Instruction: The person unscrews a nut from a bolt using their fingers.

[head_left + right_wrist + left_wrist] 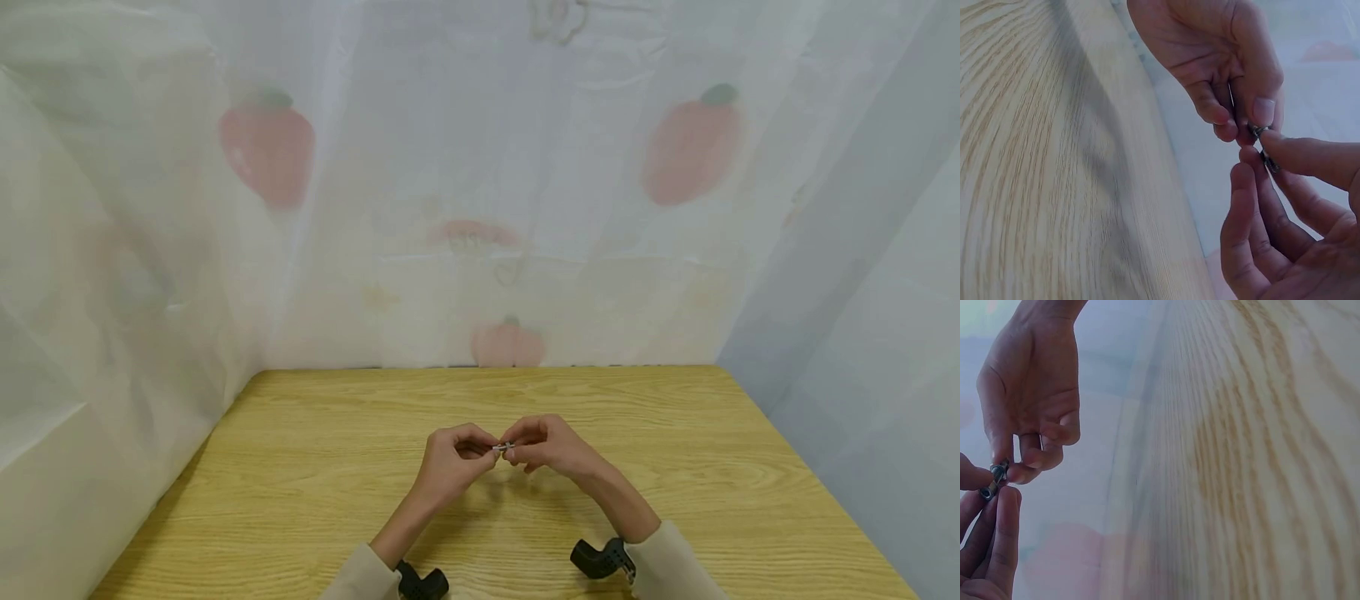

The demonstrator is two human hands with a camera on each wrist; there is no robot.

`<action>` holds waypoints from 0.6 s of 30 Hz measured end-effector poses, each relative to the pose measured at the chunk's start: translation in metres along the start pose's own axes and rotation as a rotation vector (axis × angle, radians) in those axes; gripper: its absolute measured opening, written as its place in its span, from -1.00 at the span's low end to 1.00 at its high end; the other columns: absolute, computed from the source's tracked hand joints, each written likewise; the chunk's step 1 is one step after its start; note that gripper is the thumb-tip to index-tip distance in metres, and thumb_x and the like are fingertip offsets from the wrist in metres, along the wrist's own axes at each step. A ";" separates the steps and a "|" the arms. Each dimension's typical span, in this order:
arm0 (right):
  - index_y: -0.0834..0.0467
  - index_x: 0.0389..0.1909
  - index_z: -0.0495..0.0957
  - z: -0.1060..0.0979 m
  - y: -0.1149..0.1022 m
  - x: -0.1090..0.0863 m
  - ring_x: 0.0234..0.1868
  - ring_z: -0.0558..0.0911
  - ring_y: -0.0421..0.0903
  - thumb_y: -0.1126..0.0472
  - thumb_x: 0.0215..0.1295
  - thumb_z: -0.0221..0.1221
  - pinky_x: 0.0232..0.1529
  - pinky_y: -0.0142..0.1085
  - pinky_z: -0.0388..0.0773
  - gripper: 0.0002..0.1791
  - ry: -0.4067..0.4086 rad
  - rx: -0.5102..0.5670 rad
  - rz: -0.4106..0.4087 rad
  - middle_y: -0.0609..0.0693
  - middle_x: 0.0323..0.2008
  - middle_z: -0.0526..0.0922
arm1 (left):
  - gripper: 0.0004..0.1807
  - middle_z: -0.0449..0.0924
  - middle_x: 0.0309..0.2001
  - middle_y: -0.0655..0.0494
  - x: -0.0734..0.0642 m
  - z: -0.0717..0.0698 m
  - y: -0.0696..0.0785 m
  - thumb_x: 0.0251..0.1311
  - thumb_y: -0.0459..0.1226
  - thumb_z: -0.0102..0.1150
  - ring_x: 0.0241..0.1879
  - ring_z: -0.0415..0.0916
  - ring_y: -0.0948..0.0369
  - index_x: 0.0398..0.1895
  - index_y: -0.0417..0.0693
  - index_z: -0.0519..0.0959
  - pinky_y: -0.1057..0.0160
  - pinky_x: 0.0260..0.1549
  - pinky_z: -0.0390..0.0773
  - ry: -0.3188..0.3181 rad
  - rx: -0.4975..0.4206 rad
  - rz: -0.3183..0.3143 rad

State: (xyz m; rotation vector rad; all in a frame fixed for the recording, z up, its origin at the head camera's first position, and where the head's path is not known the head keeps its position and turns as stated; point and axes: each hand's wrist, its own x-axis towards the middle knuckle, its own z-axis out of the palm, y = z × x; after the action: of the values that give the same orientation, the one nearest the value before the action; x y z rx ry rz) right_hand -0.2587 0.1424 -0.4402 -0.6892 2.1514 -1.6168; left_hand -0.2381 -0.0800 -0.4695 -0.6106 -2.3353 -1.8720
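Observation:
Between the two hands is a small silvery metal bolt-like piece (504, 447), held above the wooden table. My left hand (447, 460) pinches its left end between thumb and fingertips. From the other side, the right hand (558, 448) grips the opposite end with its thumb and fingers. Close up in the left wrist view, a shiny collar shows on the metal piece (996, 478) between the fingertips. Most of the piece (1270, 164) is covered by fingers in the right wrist view.
Light wood grain covers the table (300, 467). Pale sheeting with printed strawberries (487, 167) hangs behind it and along both sides. A black wrist camera mount (600, 558) sits at the right cuff, and another mount (423, 582) at the left one.

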 end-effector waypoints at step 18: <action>0.26 0.06 0.70 -0.002 -0.001 -0.002 -0.12 0.74 0.14 0.10 0.50 0.23 -0.05 0.12 0.74 -0.66 0.000 -0.002 0.024 0.27 -0.13 0.76 | -0.94 0.78 -0.25 -0.02 -0.001 0.000 0.002 0.25 -0.34 0.41 -0.32 0.72 0.29 -0.25 -0.01 0.78 0.31 -0.27 0.76 0.012 0.011 -0.006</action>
State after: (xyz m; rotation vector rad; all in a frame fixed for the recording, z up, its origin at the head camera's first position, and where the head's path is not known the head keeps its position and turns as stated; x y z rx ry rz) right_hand -0.2582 0.1450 -0.4384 -0.6617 2.1536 -1.6028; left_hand -0.2366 -0.0802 -0.4674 -0.5898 -2.3407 -1.8589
